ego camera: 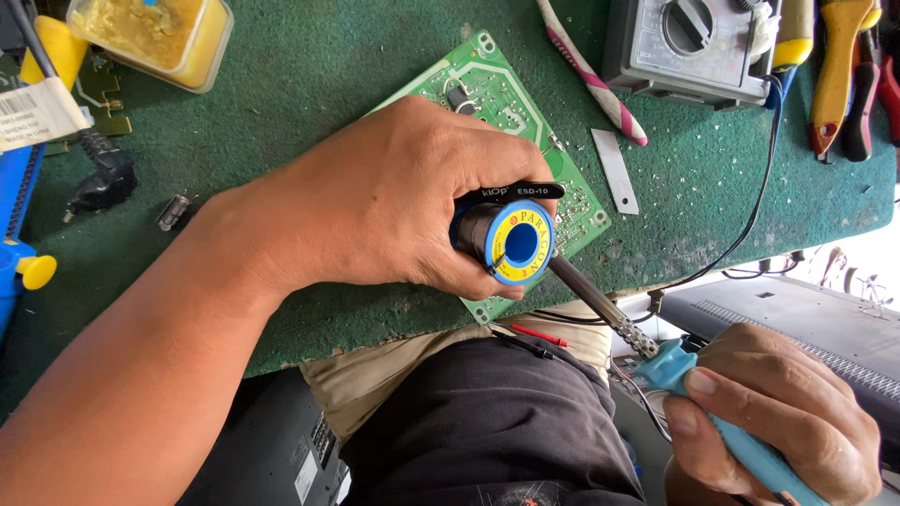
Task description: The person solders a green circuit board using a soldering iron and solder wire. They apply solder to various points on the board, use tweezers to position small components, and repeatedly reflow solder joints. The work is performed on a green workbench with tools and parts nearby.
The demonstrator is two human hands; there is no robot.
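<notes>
Mid-frame, left hand [394,201] w/ grip closed round blue-yellow solder-wire spool [507,242] plus black tweezers [514,191] over green circuit board [511,141] on green worktop [281,141]; lower right, right hand [773,412] fully clasps light-blue-handled soldering iron [656,361], tip hidden behind spool; joint progress can't tell.

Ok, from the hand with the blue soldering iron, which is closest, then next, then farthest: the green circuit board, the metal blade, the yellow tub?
Measured from the right hand, in the head view:
1. The green circuit board, just up and left, under the left hand.
2. The metal blade, flat on the green mat, a little beyond the board's edge.
3. The yellow tub, far off in the top left corner.
</notes>
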